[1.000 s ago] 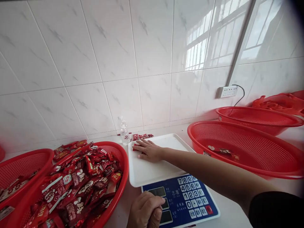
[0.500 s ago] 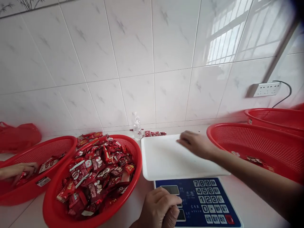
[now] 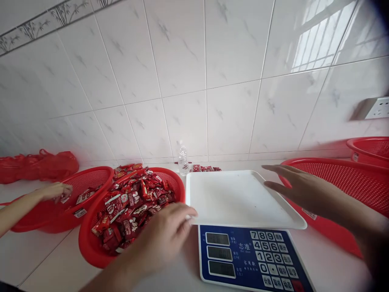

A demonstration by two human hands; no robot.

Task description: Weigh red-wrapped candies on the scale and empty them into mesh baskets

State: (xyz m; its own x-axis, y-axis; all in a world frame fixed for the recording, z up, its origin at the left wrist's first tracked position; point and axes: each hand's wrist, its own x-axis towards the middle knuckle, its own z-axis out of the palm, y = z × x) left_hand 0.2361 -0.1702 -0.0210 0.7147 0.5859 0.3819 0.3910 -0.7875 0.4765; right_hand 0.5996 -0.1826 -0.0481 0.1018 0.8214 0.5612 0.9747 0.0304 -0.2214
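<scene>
My left hand (image 3: 165,231) is closed at the front left corner of the white tray (image 3: 225,198), its fingertips pinching something small and pale that I cannot make out. My right hand (image 3: 291,178) hovers by the tray's right edge, fingers apart and holding nothing. Under the tray sits a blue scale (image 3: 252,259) with number keys and three displays. Left of the tray, a red basket (image 3: 179,182) is heaped with red-wrapped packets (image 3: 133,198), partly behind my left hand and forearm.
Another person's hand (image 3: 57,190) reaches into a red basket (image 3: 103,172) at the left. Red bags (image 3: 54,164) lie behind it. A clear bottle (image 3: 182,158) and packets stand by the wall. Red baskets (image 3: 337,170) are at the right, below a socket (image 3: 379,107).
My left hand has moved from the scale's displays to the tray corner. My right hand has moved right, off the tray, and its fingers have spread. The other person's hand has lifted. The view has shifted.
</scene>
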